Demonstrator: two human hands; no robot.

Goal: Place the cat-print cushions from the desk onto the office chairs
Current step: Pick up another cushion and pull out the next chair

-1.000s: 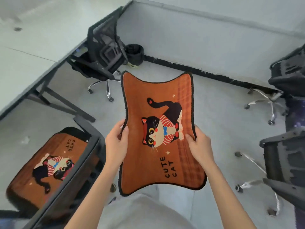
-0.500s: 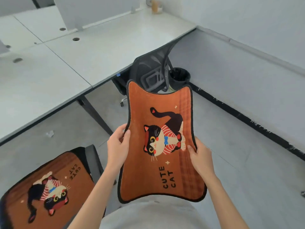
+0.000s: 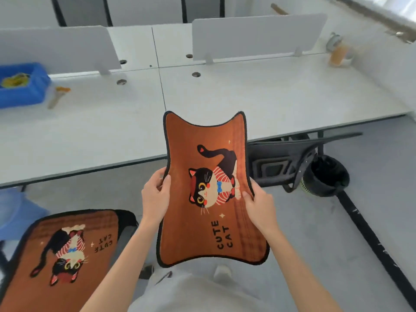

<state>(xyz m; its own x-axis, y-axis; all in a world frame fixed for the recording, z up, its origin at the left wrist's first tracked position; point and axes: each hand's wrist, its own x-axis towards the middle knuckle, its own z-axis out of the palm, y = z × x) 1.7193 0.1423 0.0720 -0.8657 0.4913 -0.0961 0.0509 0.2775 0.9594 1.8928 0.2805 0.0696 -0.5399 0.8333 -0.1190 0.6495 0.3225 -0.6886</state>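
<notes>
Two cat-print cushions (image 3: 211, 192) (image 3: 60, 255), two hands (image 3: 155, 197) (image 3: 258, 206), two white dividers (image 3: 256, 34) (image 3: 56, 48), one blue bin (image 3: 22, 86), one black wastebasket (image 3: 326, 176).

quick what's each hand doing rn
Left hand: closed on the left edge of the held cat-print cushion.
Right hand: closed on the right edge of the same cushion.

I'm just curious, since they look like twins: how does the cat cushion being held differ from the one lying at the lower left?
The held cushion is gripped at its sides by the left hand and right hand, which bow it inward; the lower-left cushion lies flat and untouched. The held cushion's cat and lettering face the wearer; the lower-left cushion's are upside down. Both share the same orange cat print with black edging.
</notes>
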